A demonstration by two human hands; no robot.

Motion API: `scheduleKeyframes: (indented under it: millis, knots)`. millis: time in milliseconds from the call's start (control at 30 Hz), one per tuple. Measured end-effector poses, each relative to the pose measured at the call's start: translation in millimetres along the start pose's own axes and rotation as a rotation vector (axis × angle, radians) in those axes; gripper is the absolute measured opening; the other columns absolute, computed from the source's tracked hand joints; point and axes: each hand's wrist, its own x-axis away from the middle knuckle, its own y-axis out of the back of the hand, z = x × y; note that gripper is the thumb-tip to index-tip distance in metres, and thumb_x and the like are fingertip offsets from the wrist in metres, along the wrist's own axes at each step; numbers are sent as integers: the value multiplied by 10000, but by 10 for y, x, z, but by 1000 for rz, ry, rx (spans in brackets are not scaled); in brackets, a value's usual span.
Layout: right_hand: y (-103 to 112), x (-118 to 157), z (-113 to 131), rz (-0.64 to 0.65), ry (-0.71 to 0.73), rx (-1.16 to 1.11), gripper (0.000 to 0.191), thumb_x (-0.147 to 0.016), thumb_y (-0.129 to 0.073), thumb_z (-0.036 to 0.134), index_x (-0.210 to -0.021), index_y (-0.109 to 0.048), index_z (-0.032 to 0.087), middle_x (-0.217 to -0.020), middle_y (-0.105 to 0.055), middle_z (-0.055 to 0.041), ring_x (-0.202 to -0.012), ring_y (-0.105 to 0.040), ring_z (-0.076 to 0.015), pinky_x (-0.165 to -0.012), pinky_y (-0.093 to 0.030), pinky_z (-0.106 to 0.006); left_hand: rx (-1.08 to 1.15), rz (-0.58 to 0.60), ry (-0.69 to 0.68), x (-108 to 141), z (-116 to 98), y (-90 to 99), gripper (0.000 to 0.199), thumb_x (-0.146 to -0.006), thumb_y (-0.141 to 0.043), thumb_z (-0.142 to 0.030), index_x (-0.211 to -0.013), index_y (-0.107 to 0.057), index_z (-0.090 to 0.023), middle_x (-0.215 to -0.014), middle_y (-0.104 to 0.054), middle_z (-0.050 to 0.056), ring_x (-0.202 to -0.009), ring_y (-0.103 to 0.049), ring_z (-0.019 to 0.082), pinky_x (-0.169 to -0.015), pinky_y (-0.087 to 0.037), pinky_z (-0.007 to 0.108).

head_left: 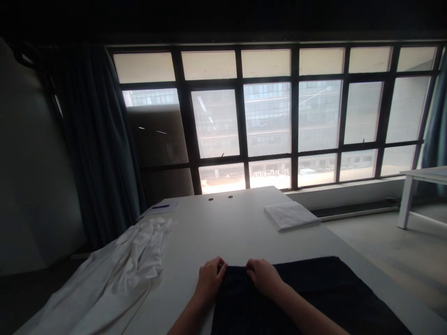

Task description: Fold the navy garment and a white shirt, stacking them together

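Note:
A dark, nearly black cloth (314, 284) lies spread over the near right part of the white table (216, 228). Its lower part runs out of view. My left hand (210, 278) is closed on the far left corner of this cloth, thumb and fingers pinching the edge. A short way to the right, my right hand (262, 275) grips the same far edge with curled fingers. Between the two hands the edge runs fairly straight. Whether the cloth is a garment or a plain piece, I cannot tell.
Crumpled white cloth (115, 274) covers the table's left side. Behind it lie papers with a dark pen (160, 206). A folded white cloth (291, 215) rests at the right edge. Two round holes sit near the far end. Another white table (424, 174) stands right, beyond the floor.

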Motion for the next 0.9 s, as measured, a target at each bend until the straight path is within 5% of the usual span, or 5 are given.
scheduleKeyframes:
  millis: [267, 467, 633, 767, 900]
  knots:
    - [51, 5, -34, -40, 40, 164, 274, -961, -508, 290, -1044, -769, 271, -981, -769, -95, -941, -709, -268, -810, -465, -339, 157, 23, -181, 147, -83, 188, 446, -984, -359, -543, -1115, -649, -230, -1141, -661, 100, -1060, -613, 249, -964, -471, 368]
    - [159, 36, 75, -103, 56, 279, 217, -902, -564, 220, -1039, -732, 206, -1108, -691, -149, -1071, -631, -306, -907, -442, -388, 48, 347, -228, 445, -391, 763, 394, -828, -676, -510, -1174, -683, -322, -1389, -584, 70, -1267, -534, 309, -1067, -416, 412]
    - [309, 340, 398, -42, 199, 278, 223, -891, -591, 330, -1014, -714, 191, -993, -716, -130, -916, -671, -274, -805, -480, -336, -100, 407, -129, 777, -479, 1122, 382, -642, -806, -558, -946, -725, -341, -933, -733, 27, -828, -663, 302, -746, -487, 375]
    - [107, 675, 491, 292, 426, 259, 186, -841, -654, 369, -716, -728, 253, -673, -715, -42, -588, -665, -221, -577, -460, -288, -7, 428, -259, 996, -324, 908, 275, -725, -705, -622, -869, -727, -389, -911, -762, 16, -807, -680, 295, -743, -478, 371]
    - [-304, 757, 398, 386, 487, 385, 233, -792, -612, 155, -598, -678, 266, -622, -717, -19, -523, -662, -208, -477, -414, -266, -148, 521, -179, 1032, -287, 482, 287, -862, -521, -521, -822, -739, -338, -851, -777, 97, -765, -717, 350, -707, -507, 453]
